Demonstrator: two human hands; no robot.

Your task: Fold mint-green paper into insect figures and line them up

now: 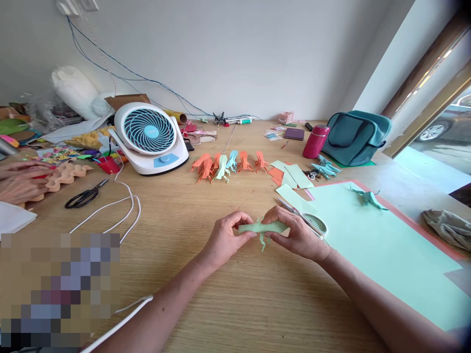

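A light green origami figure [262, 227] is held above the table between both hands. It has a long folded body, and thin leg-like pieces hang below it. My left hand [231, 235] pinches its left end between thumb and fingers. My right hand [290, 233] grips the right part, its fingers hiding some of the paper. Silver scissors [311, 221] with pale handles lie beside the right hand, partly behind it. Beyond the hands stands a row of finished paper figures, among them an orange origami figure [245, 162] and a pale green one [222, 169].
Paper strips [296, 176] lie right of the row. Large green paper sheets [368, 245] cover the right side, with a green origami insect [369, 197] on them. A fan [150, 135], its white cable [132, 206], black scissors [84, 197] and another person's hands [25, 179] are leftward.
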